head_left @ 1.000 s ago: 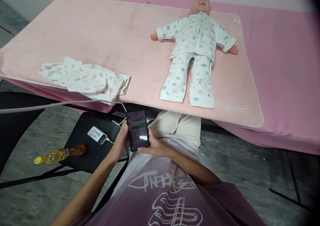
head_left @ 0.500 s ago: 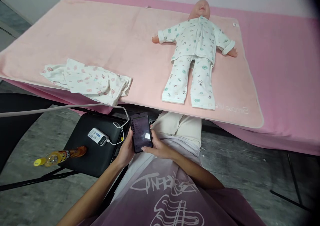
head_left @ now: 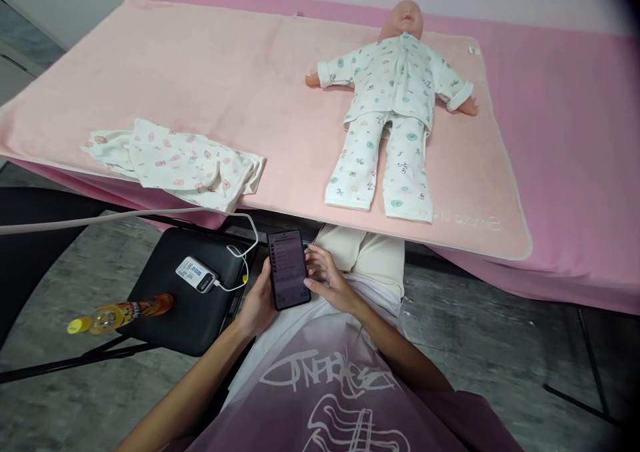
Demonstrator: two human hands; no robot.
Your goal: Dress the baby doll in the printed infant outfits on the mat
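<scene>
A dark phone (head_left: pixel 289 271) with its screen lit is held low over the lap. My left hand (head_left: pixel 260 299) is closed round its left side, thumb along the edge. My right hand (head_left: pixel 331 282) is at the phone's right edge, with its fingers loosely bent and apart and the thumb tip by the screen's side. Beyond the phone, a doll (head_left: pixel 407 19) in a white patterned top (head_left: pixel 393 82) and trousers (head_left: pixel 407 165) lies face up, arms spread. Folded white baby clothes (head_left: pixel 180 159) with pink prints lie at the near left edge of the pink mat (head_left: pixel 225 65).
A black chair (head_left: pixel 190 325) at the left bears a white device (head_left: pixel 196 274) with a cable (head_left: pixel 150 212) and a bottle (head_left: pixel 107 319) with a yellow cap lying on its side. Pink cloth (head_left: pixel 575 172) covers the table under the mat. Metal legs (head_left: pixel 590 352) stand at the lower right.
The phone has shifted slightly right and down with my left hand. My right thumb has come off the screen to its right edge, and the right fingers now show beside the phone.
</scene>
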